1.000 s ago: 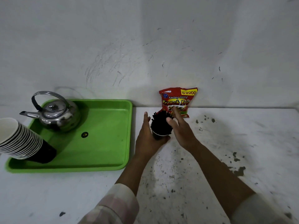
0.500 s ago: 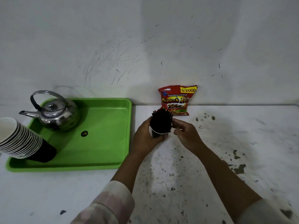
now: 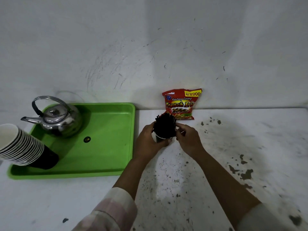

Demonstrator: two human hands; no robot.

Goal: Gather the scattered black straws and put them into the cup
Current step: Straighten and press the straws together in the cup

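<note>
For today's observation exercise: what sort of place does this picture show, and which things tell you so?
Probably a small drinks stall or pantry counter. A metal kettle and stacked paper cups sit on a green tray, and a priced snack packet leans against the wall.

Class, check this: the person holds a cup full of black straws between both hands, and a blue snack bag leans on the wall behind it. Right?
Not quite. The head view shows the snack bag is red, not blue. The rest holds: left hand and right hand hold the cup of black straws.

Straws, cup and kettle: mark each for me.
straws (image 3: 165, 125), head view, middle of the black bundle.
cup (image 3: 159, 139), head view, dark wall under the white rim.
kettle (image 3: 58, 120), head view, steel body.
</note>
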